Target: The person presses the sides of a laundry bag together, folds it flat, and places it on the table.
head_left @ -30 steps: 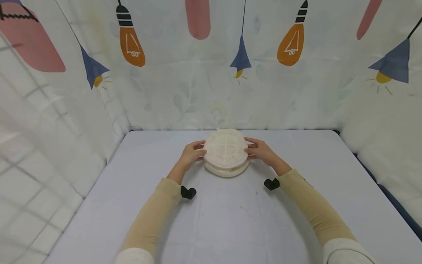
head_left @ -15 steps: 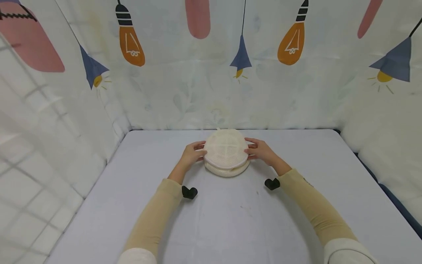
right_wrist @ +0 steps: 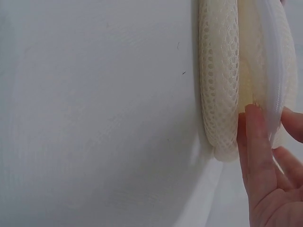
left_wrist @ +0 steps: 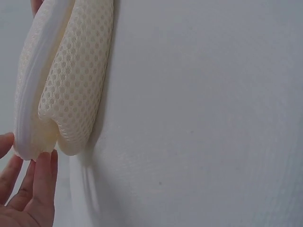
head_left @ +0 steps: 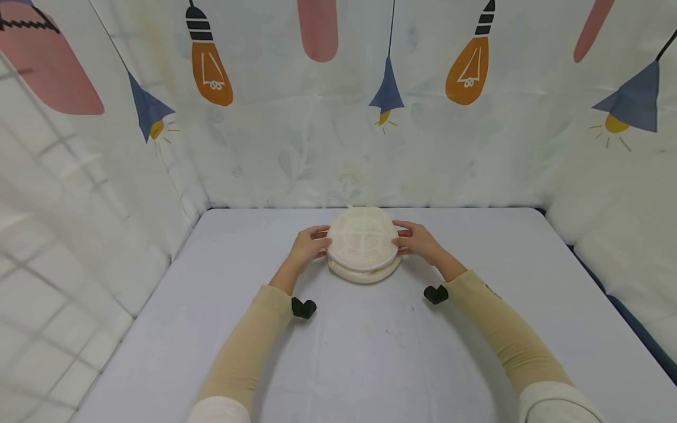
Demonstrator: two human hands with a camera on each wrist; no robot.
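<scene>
A round, cream mesh laundry bag [head_left: 362, 238] sits near the table's far edge, its domed top over a second puffy mesh layer [head_left: 365, 275]. A pale smooth band [left_wrist: 28, 99] runs round the upper part's edge. My left hand [head_left: 308, 244] holds the bag's left side, thumb on the top and fingertips under the rim. On the opposite side, my right hand [head_left: 416, 240] pinches the rim the same way. Close up in the right wrist view, fingers [right_wrist: 258, 146] reach into the gap between the two layers while the thumb [right_wrist: 292, 124] lies against the outer face.
The white-covered table [head_left: 365, 364] stretches toward me, with a few small specks on it. Behind it hangs a printed curtain [head_left: 338, 147] with lamp and bulb pictures; pale sheets close off both sides. A black heart-shaped piece [head_left: 304, 308] juts from the left cuff, another [head_left: 436, 294] from the right.
</scene>
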